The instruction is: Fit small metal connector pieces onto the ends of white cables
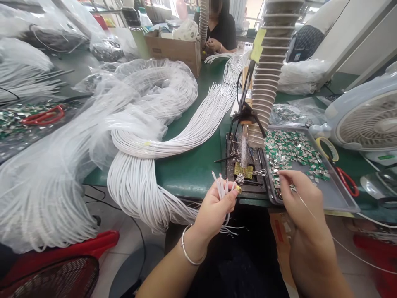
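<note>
My left hand (218, 203) is closed around several white cables (221, 186), their stripped ends fanned upward. The lower parts of these cables hang below the hand. Close to its fingertips is a ball of metal wool (240, 179). My right hand (302, 198) pinches a thin strand of solder wire (305, 205) over the left edge of a grey tray (341, 199); the strand trails off to the lower right. In the tray lie many small green-and-silver connector boards (294, 151). Between the hands, a soldering iron (245, 142) points down at a yellow sponge (243, 170).
A ribbed fume hose (268, 70) rises behind the iron. Large bundles of white cable (176, 140), partly in plastic, cover the left of the green table (186, 178). A fan (372, 120), tape roll (327, 149) and red-handled scissors (347, 182) are on the right. A person (221, 33) sits opposite.
</note>
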The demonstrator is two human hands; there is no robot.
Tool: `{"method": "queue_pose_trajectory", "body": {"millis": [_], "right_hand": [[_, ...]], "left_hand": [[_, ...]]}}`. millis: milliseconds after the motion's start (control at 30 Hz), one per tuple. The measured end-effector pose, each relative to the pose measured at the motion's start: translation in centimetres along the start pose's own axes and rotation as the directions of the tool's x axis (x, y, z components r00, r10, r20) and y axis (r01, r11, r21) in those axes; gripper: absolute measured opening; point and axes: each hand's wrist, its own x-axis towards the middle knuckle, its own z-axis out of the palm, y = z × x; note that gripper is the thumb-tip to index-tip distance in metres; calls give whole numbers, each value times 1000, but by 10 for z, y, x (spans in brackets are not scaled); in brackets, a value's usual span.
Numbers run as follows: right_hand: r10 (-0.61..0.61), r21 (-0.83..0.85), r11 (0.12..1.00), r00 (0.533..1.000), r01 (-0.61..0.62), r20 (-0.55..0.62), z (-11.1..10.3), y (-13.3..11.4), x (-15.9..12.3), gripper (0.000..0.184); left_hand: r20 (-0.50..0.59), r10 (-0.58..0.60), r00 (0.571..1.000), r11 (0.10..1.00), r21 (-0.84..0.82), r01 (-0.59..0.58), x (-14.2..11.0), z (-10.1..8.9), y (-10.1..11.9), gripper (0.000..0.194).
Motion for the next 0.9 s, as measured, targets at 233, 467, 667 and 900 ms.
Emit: {"method": "queue_pose_trajectory", "body": {"millis": [233,467,667,900], "right_hand": [[-8,188,982,1000,11,-14,3,-25,-8,9],[-19,432,902,1000,12,13,12,-49,-13,13],[43,580,811,997,-72,63,24,-57,-19,21],[141,599,786,988,-152,65,32,-58,-22,15]], "left_hand": [[21,-4,1000,994,110,1,0,0,-3,39],[11,-14,1000,995,94,13,-1,6,-2,38],[5,35,999,994,103,-35,-1,8,-4,30],[-22,105,994,979,177,-100,-3,11,-1,13]]}}
